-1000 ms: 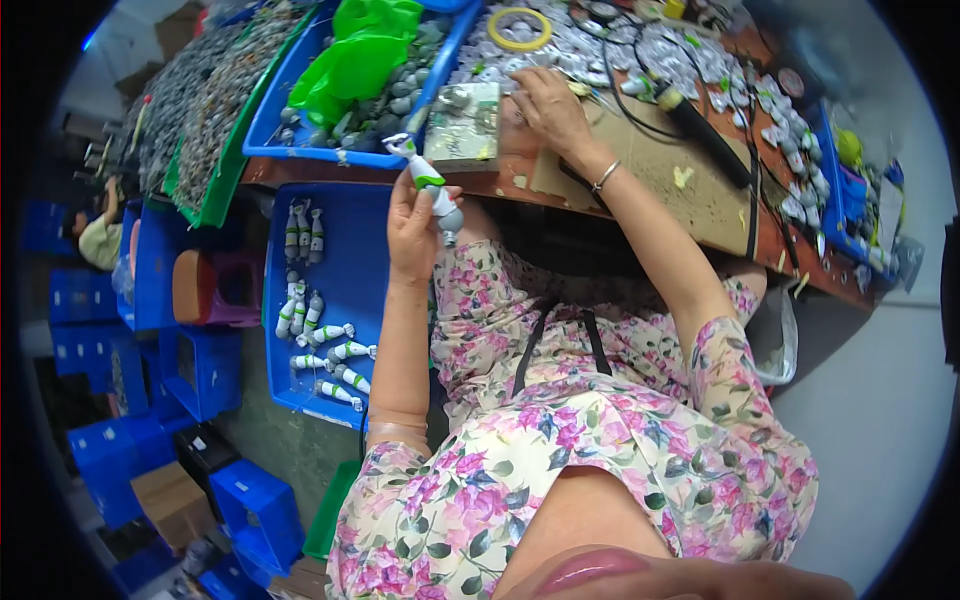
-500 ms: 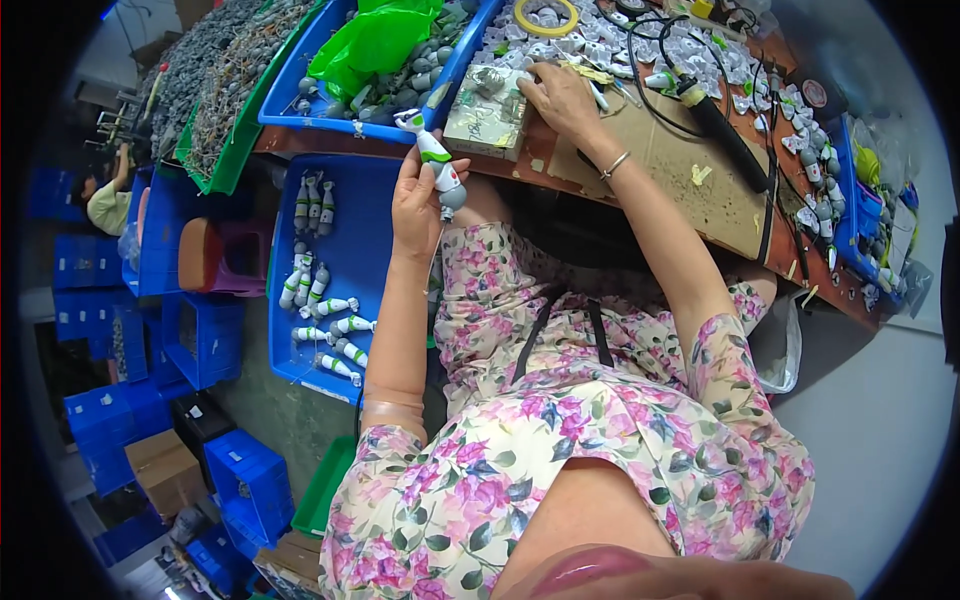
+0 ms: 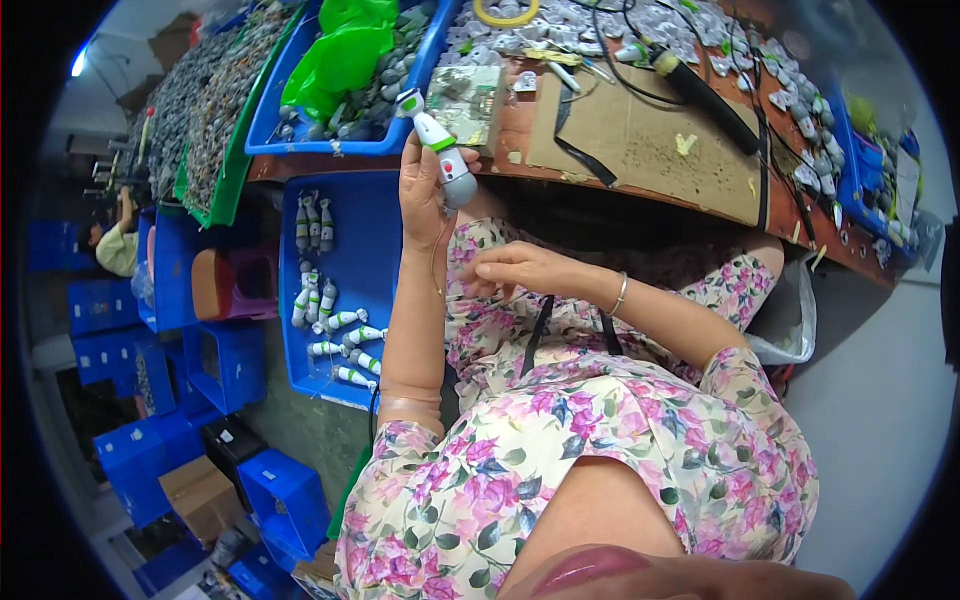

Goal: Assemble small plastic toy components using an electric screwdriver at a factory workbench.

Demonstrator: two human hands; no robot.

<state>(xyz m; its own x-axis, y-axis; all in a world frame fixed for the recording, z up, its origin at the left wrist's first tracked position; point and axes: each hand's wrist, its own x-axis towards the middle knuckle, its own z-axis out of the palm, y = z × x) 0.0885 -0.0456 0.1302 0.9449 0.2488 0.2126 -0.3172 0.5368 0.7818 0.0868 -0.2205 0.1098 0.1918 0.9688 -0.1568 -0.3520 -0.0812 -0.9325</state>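
Note:
My left hand [image 3: 425,190] is raised near the workbench edge and grips a small white, grey and green toy figure [image 3: 440,150], its head pointing up toward the bench. My right hand [image 3: 515,270] hovers over my lap just right of the left wrist, fingers loosely curled with a thin wire or small part pinched; I cannot make out what it is. A bracelet sits on the right wrist. A blue tray [image 3: 375,215] below the left hand holds several similar toy figures [image 3: 325,320].
The brown workbench [image 3: 640,150] carries a cardboard sheet, a black soldering iron [image 3: 700,95], a tape roll [image 3: 505,12] and many small grey parts. Blue bins [image 3: 300,100] with a green bag [image 3: 345,50] stand at left. Stacked blue crates [image 3: 120,330] and another person [image 3: 115,240] are farther left.
My right hand has left the bench top and come down to my lap beside the left wrist. The left hand stays raised with the toy figure.

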